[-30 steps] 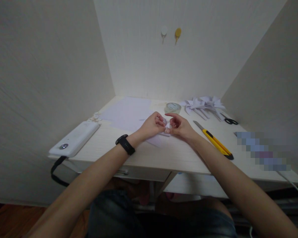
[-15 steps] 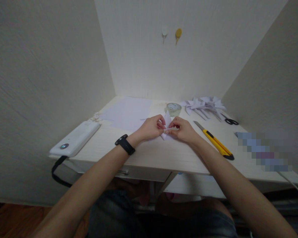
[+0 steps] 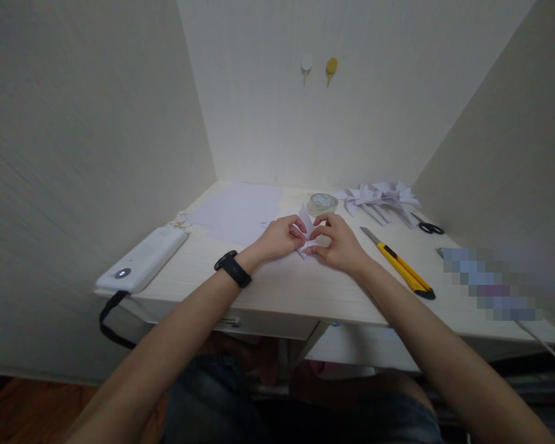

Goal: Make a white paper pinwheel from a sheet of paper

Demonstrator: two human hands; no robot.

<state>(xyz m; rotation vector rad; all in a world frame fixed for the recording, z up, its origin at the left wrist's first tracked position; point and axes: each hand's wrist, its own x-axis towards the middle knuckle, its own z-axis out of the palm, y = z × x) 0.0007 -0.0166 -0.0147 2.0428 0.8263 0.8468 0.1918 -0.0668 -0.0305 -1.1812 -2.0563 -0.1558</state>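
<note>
Between my two hands, over the middle of the desk, is a small piece of folded white paper (image 3: 306, 216), with one pointed flap standing up. My left hand (image 3: 282, 237), with a black watch on the wrist, pinches the paper from the left. My right hand (image 3: 337, 242) has the thumb and index finger at the paper's right side, with its other fingers curled and apart. My fingers hide much of the paper's lower part. Just behind sits a roll of clear tape (image 3: 322, 203).
White paper sheets (image 3: 240, 209) lie at the back left, near a white device (image 3: 143, 259) with a black strap. Several paper pinwheels (image 3: 379, 196), black scissors (image 3: 430, 227) and a yellow box cutter (image 3: 404, 268), blade out, lie on the right. A blurred-out object (image 3: 490, 287) trails a cable.
My right hand's fingers have spread wider apart at the paper. The upright flap has tilted slightly to the left. My left hand has hardly moved.
</note>
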